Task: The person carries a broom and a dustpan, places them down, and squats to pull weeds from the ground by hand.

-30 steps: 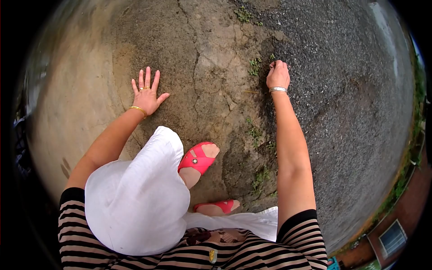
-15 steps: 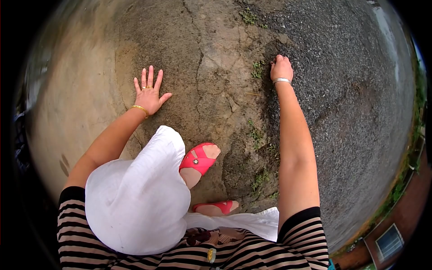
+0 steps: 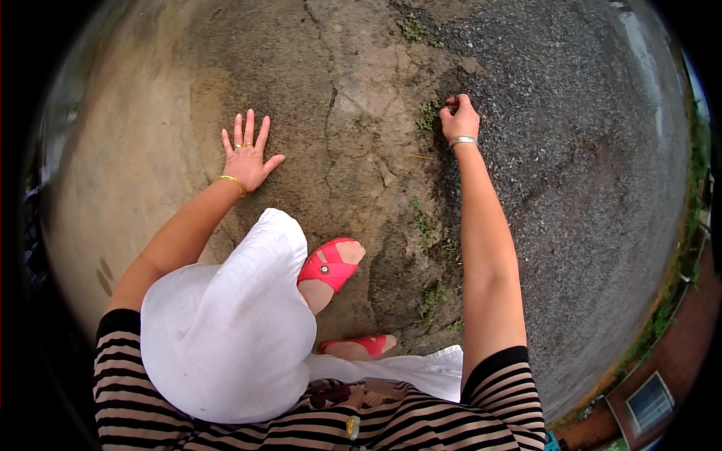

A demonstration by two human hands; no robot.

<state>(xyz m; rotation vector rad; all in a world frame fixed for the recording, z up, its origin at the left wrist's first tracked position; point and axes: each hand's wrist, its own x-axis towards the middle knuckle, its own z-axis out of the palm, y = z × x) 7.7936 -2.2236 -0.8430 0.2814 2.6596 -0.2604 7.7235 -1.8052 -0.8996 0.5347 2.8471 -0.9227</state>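
My left hand (image 3: 247,159) is open, palm down over the cracked concrete (image 3: 301,83), with its fingers spread and nothing in them. A gold bangle (image 3: 234,183) circles that wrist. Over at the concrete's border with the dark gravel (image 3: 587,195), my right hand (image 3: 461,122) is closed, thumb and fingers drawn together. A silver bracelet (image 3: 463,140) is on that wrist. Just left of those fingertips grows a small green weed (image 3: 428,116). Whatever the right fingers pinch is too small to make out.
More weeds (image 3: 413,29) sprout along the border, including a clump (image 3: 432,301) near my feet. A dry straw (image 3: 420,157) lies on the concrete. My red sandals (image 3: 331,267) and white trousers (image 3: 233,338) fill the lower middle. A brown building with a window (image 3: 650,404) stands at lower right.
My right hand has shifted slightly left, off the gravel and closer to the small weed, and its thumb now shows. The left hand keeps its spread pose.
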